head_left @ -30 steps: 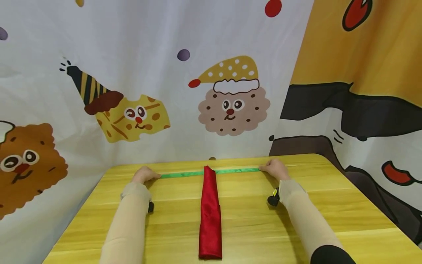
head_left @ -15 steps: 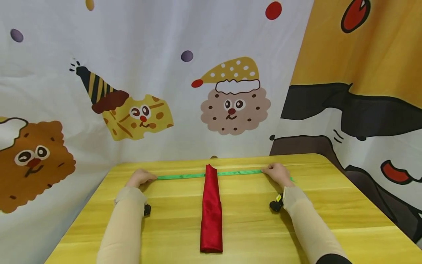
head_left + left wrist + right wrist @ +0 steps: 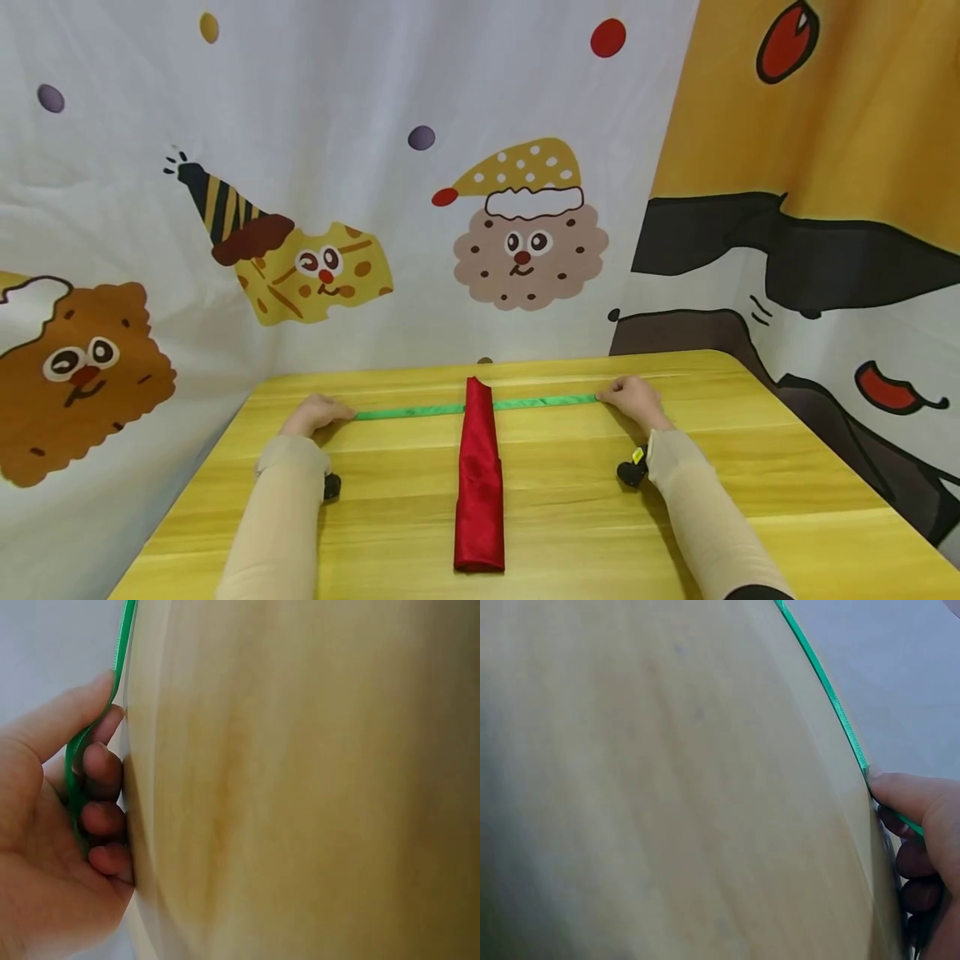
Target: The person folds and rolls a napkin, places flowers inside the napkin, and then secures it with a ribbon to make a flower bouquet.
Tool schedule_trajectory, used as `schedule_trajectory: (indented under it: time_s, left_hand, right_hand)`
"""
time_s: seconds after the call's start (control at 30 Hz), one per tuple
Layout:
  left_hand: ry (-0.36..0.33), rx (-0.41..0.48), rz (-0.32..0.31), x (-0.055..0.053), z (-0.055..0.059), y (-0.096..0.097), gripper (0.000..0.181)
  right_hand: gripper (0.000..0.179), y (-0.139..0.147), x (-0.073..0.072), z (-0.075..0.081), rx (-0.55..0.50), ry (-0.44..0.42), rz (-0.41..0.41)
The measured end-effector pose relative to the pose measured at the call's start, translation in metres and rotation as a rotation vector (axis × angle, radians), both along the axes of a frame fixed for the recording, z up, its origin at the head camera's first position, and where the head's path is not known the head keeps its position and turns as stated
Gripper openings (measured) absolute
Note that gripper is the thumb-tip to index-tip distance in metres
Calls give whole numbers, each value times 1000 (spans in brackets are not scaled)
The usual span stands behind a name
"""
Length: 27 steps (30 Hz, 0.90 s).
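A narrow green ribbon (image 3: pixel 543 402) is stretched from side to side across the wooden table. A red satiny cloth (image 3: pixel 479 492), folded or rolled into a long strip, lies lengthwise over it, hiding the ribbon's middle near the cloth's far end. My left hand (image 3: pixel 309 414) pinches the ribbon on the left; in the left wrist view, more green ribbon (image 3: pixel 73 776) runs down into the palm behind curled fingers. On the right, my right hand (image 3: pixel 633 402) pinches it between thumb and fingers. The right wrist view shows the ribbon (image 3: pixel 832 697) leaving the thumb tip.
The wooden table (image 3: pixel 562 500) has its far edge just beyond my hands. Behind it hangs a white curtain (image 3: pixel 337 100) printed with cartoon biscuits and cheese. A small black device (image 3: pixel 632 473) sits at my right wrist, another at my left.
Both hands have drawn the ribbon a little nearer to me, so it crosses farther down from the red cloth's far end. My left hand also shifted slightly left. The head view has tilted slightly.
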<state>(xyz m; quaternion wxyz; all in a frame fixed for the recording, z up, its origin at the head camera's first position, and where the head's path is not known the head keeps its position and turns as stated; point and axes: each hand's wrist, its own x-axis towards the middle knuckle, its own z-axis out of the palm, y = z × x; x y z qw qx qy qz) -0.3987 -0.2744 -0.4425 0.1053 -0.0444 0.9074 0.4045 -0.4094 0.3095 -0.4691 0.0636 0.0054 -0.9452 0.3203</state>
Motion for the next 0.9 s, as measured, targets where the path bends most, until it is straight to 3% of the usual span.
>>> schedule_trajectory:
  time_s: [0.43,0.7,0.9]
  left_hand:
    - [5,61,-22,14,-9,-3,32]
    - [-28,182,-25,26,-4,-5,39]
    - [-24,140,-56,35,0,-5,39]
  right_hand:
    - [38,4,11,-2,50,-38,46]
    - [39,5,18,6,24,-84,77]
    - [36,6,26,8,20,-83,95]
